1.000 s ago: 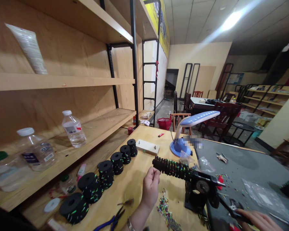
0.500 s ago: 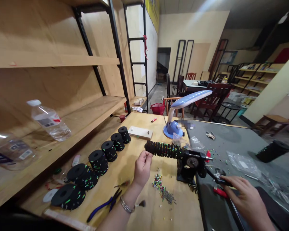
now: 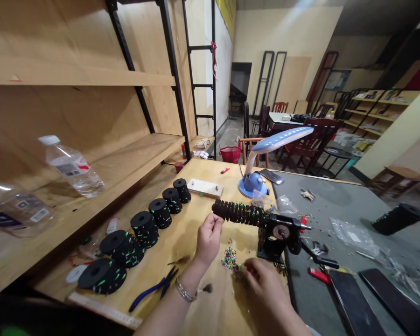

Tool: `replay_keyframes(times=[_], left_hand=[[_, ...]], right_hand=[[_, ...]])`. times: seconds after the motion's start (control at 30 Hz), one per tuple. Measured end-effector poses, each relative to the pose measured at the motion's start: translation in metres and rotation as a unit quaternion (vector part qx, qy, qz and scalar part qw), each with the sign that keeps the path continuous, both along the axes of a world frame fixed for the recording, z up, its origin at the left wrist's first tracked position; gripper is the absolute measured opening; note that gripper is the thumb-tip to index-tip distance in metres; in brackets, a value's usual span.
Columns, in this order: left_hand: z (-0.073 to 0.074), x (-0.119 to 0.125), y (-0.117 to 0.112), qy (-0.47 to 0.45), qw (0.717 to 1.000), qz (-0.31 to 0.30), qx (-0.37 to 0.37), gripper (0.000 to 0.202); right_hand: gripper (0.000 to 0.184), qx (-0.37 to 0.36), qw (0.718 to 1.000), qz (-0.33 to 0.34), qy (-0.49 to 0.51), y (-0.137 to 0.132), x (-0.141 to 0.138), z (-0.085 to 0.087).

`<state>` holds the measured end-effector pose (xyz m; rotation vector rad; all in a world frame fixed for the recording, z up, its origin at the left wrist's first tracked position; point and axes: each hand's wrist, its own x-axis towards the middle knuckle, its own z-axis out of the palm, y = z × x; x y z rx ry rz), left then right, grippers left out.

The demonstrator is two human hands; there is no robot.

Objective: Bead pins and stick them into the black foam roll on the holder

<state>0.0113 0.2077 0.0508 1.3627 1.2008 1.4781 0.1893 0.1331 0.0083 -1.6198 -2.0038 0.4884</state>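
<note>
The work in hand looks like picking from a heap of small multicoloured beads (image 3: pixel 230 259) while steadying a long black roll (image 3: pixel 240 213) ringed with bright-flecked ridges, mounted on the left of a black metal hand-cranked winder (image 3: pixel 276 240). The left hand (image 3: pixel 209 238) has thumb and fingers pressed together at the roll's far left end; whether a thread is pinched there I cannot tell. The right hand (image 3: pixel 266 284) bends its fingers down at the heap, on the winder's near left side; whether they are spread or pinching a bead is hidden. Lifting so small a piece would call for a fine fingertip pinch and a steady left hand. The pale wooden tabletop (image 3: pixel 219 312) lies under the winder and to its left, bearing a row of squat black speckled spools (image 3: pixel 160 213) and blue-handled pliers (image 3: pixel 147 295). Behind the winder stands a blue-and-white desk lamp (image 3: pixel 252 184); to its right spreads a dark grey table surface (image 3: pixel 339 200). Tall wooden shelving (image 3: pixel 136 154) rises well left of it, and dark wooden chairs (image 3: pixel 317 135) stand far behind.
</note>
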Motion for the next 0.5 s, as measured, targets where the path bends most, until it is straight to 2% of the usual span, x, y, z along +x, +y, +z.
replay_keyframes(times=[0.1,0.2,0.3,0.5], left_hand=[[0.001,0.001,0.000,0.005,1.000,0.002,0.003,0.024],[0.001,0.001,0.000,0.007,1.000,0.004,0.003,0.024],[0.000,0.001,0.001,0.009,1.000,0.002,0.002,0.024],[0.002,0.000,0.000,0.010,1.000,-0.004,0.000,0.024]], right_hand=[[0.015,-0.020,0.998,-0.053,-0.027,0.040,-0.018,-0.006],[0.016,-0.028,0.997,-0.063,-0.039,0.065,-0.026,-0.010],[0.019,-0.027,0.998,-0.037,-0.043,0.073,-0.029,-0.014],[0.018,-0.031,0.997,0.056,-0.049,0.085,-0.027,-0.017]])
